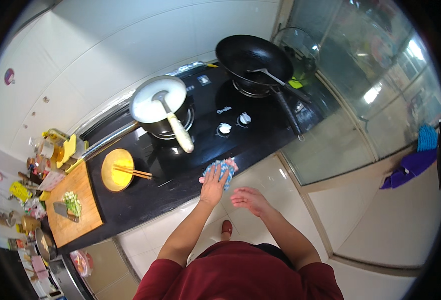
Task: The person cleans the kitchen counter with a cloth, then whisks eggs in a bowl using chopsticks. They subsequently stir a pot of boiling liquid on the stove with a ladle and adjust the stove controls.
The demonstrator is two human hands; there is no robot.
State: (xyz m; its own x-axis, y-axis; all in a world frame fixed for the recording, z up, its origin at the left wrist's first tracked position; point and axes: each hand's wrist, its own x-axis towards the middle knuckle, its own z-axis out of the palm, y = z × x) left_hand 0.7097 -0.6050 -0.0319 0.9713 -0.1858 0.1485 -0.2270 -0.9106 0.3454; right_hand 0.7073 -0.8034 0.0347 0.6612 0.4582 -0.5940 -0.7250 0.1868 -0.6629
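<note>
We had our left hand (212,187) laid palm down on a pink and blue cloth (228,166), the fingers stretched out across it rather than curled into a fist. The cloth was directly beneath those fingers, at the front edge of the black counter (130,212). Our right hand (250,200) was loose and held nothing; it hung just beside the left, to its right and a little nearer our body, in the air past the counter edge. Ahead of the left hand were 2 stove knobs (224,128), and beyond them, to the right, a black wok (235,52) with a spatula (280,85) resting in it. Ahead and to the left of the same hand stood a saucepan (150,127) of white contents, with a pale-handled ladle (179,132) leaning over its rim. Left of our left hand was a bowl (107,172) of something yellow, 2 chopsticks (139,173) jutting from it toward our grip. Well apart on the far left lay a wooden board (88,215), carrying chopped greens (71,200) and a cleaver (63,209).
</note>
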